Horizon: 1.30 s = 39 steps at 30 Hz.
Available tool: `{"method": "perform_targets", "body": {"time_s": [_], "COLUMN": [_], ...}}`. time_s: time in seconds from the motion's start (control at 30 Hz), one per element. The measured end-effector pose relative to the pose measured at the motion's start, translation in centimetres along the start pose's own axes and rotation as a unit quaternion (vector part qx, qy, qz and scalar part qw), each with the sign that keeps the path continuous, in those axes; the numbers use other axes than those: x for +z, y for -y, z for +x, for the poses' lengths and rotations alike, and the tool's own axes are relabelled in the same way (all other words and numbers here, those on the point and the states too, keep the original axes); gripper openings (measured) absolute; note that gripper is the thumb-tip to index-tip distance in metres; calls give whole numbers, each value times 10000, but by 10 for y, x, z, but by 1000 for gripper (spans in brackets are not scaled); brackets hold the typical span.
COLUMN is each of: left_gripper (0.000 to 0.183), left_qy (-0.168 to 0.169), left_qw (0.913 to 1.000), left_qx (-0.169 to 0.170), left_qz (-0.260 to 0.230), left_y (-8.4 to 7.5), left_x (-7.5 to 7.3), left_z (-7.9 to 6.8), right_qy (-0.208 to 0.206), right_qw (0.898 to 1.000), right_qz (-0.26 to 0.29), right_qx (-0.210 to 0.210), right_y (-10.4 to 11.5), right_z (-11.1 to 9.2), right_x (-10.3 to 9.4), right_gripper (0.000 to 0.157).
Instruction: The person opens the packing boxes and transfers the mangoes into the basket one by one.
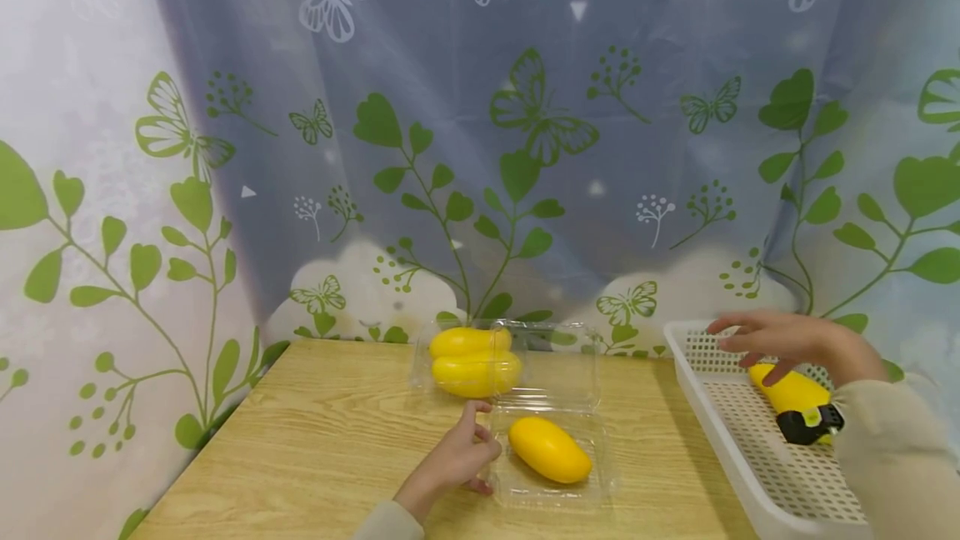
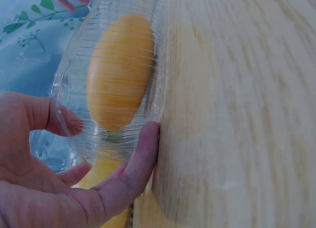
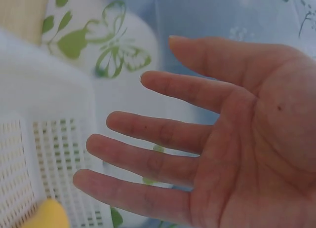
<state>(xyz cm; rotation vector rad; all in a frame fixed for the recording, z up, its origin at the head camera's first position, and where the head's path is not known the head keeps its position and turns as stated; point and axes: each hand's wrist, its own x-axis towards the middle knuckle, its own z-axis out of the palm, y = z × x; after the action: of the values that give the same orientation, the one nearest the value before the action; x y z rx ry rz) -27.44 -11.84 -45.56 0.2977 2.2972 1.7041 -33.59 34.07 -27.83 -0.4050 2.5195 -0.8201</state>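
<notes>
A yellow mango (image 1: 550,450) lies in the base of a clear plastic clamshell box (image 1: 525,497), whose lid (image 1: 561,365) is folded back. My left hand (image 1: 459,458) grips the left side of this box. In the left wrist view, the thumb is at its rim and a finger (image 2: 146,149) is low on its wall, by the table. My right hand (image 1: 806,342) hovers over a white plastic basket (image 1: 708,432), fingers spread, holding nothing. Under it, another yellow mango (image 1: 787,390) sits in the basket, partly hidden by the wrist-worn camera.
Two more mangoes (image 1: 472,362) lie in clear plastic behind the box, partly overlapped by the lid. The wooden table (image 1: 300,440) ends at a patterned curtain (image 1: 450,148) with leaves and butterflies. The basket stands along the right side.
</notes>
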Motion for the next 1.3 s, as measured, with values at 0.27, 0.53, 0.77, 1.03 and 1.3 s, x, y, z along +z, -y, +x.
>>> {"method": "perform_targets", "body": {"time_s": [0.27, 0.53, 0.77, 1.03, 1.3], "left_gripper": [67, 67, 67, 68, 68], "left_qy": [-2, 6, -13, -12, -32], "left_qw": [10000, 10000, 10000, 10000, 10000], "left_qx": [-6, 19, 29, 51, 26], "left_qz": [-17, -37, -18, -32, -11], "left_y": [-2, -2, 0, 0, 0], "left_x": [0, 0, 0, 0, 1], "left_z": [-1, -1, 1, -1, 0], "right_qy": [-91, -286, -452, -345, -214], "right_qw": [9991, 9974, 9949, 9934, 9934], "right_qz": [230, 72, -53, 4, 85], "right_qx": [-345, -656, -906, -1095, -1123], "right_y": [17, 42, 56, 70, 80], "right_z": [5, 14, 21, 30, 39], "right_x": [17, 35, 50, 72, 88], "right_gripper": [67, 64, 61, 58, 56]}}
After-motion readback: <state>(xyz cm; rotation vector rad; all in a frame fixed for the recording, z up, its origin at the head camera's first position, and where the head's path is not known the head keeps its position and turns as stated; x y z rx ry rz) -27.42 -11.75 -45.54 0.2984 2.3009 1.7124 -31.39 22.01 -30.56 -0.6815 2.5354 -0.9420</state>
